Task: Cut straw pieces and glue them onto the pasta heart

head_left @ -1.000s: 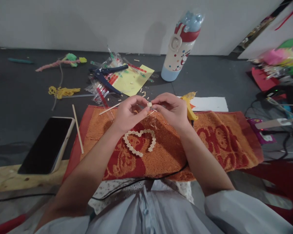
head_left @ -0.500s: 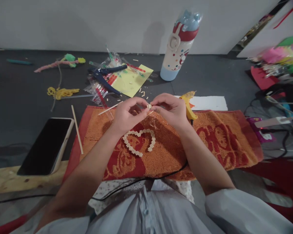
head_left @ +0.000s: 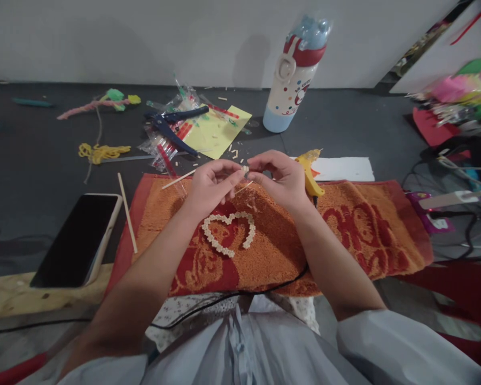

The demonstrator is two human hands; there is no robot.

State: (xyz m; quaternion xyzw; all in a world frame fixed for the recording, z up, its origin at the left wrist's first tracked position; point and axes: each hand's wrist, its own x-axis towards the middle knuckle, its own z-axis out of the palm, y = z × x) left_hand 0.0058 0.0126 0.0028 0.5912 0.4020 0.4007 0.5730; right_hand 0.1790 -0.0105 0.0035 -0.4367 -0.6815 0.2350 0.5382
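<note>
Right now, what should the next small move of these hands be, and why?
I'd gently close the fingers of the right hand on the tiny pale piece, probably to steady it: the left hand seems to pinch it, while the right thumb and forefinger are parted right beside it.

The dark table (head_left: 340, 128) bore a phone (head_left: 76, 240) near left, an orange towel (head_left: 276, 256) beside it, and farther off, yellow paper (head_left: 221, 140) left of a bottle (head_left: 285, 99).
</note>
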